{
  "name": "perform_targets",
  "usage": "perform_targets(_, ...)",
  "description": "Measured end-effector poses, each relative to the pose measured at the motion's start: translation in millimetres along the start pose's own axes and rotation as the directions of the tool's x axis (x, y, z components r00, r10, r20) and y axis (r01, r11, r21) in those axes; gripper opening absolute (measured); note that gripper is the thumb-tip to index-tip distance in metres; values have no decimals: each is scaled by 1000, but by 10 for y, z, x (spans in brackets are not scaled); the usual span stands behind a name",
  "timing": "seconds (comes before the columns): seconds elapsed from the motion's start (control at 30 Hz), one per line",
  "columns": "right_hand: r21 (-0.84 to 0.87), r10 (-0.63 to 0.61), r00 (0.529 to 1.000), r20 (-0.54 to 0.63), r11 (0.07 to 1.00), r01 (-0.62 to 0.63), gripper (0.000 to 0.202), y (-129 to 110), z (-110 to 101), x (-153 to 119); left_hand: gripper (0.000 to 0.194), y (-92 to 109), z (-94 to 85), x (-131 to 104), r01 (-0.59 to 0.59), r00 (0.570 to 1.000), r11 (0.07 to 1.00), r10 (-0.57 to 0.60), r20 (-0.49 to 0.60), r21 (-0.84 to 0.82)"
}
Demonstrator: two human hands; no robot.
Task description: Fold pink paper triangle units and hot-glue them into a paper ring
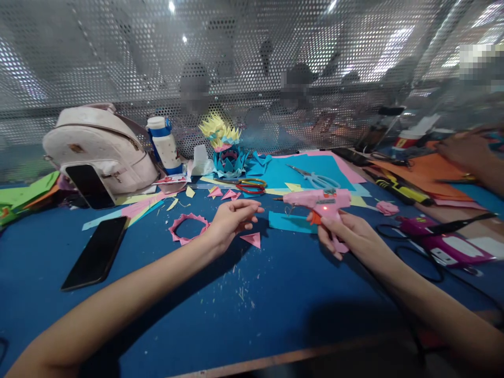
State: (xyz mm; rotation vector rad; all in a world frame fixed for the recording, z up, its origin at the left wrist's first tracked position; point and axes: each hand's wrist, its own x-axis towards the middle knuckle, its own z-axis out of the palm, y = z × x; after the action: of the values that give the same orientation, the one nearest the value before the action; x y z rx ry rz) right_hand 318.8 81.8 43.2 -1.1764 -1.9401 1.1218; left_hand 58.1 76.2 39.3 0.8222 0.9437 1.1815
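Forearms (137, 286) extend over the tabletop (283, 315), fingers of the right hand (350, 226) wrapped round the glue gun (318, 198), those of the left hand (232, 219) curled nearly closed, any hold indeterminable, just beyond the nozzle (277, 199) near a pink triangle (253, 240), where an inward slip could burn them.

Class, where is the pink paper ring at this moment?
In the head view, the ring lies on the blue table, left of centre, between the flat-lying phone and the left hand, close by the wrist.
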Motion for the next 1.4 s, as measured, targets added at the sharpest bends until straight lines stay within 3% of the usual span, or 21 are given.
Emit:
perform_targets(0.23, -2, -36, 999, 4, 999, 36, 52, -46, 30, 50, 30, 29, -116, -80, -43, 999, 999, 42, 32, 24)
perform_targets(0.47, -26, -22, 1000, 12, 999, 22, 53, -4, -50, 297, 33, 28, -204, -461, -39, 984, 990, 14, 178, 137)
perform_targets(0.63, -32, 7, 1000, 28, 999, -6, 54, 29, -65, 466, 34, 35, -279, -788, 28, 917, 976, -112, 382, 218)
perform_targets(0.73, -25, 15, 999, 38, 1000, -14, 52, 39, -61, 520, 46, 112, -350, -958, -114, 883, 896, -107, 458, 429)
perform_targets(0.8, -37, 24, 999, 41, 999, -23, 52, 50, -68, 560, 48, 166, -386, -1051, -237, 824, 796, -140, 549, 557)
perform_targets(0.87, -60, 29, 999, 44, 998, -26, 50, 76, -79, 619, 42, 194, -397, -1113, -365, 728, 718, -176, 662, 592)
perform_targets(1.0, -96, 20, 1000, -4, 995, -20, 43, 194, -63, 792, 14, 159, -313, -1111, -661, 515, 527, -198, 834, 534)
perform_targets(1.07, -102, 18, 1000, -24, 995, -21, 40, 273, -31, 875, 20, 121, -233, -1043, -749, 457, 437, -204, 866, 498)
perform_targets(1.13, -101, 20, 1000, -23, 995, -23, 41, 348, -7, 930, 30, 85, -151, -942, -797, 458, 344, -193, 868, 497)
perform_targets(1.23, -107, 18, 1000, -22, 994, -21, 41, 431, -28, 944, 28, 38, -48, -767, -813, 493, 270, -152, 857, 516)
perform_targets(1.4, -133, 5, 999, -50, 991, -11, 40, 472, -189, 893, 27, -72, 90, -472, -757, 600, 306, -22, 800, 577)
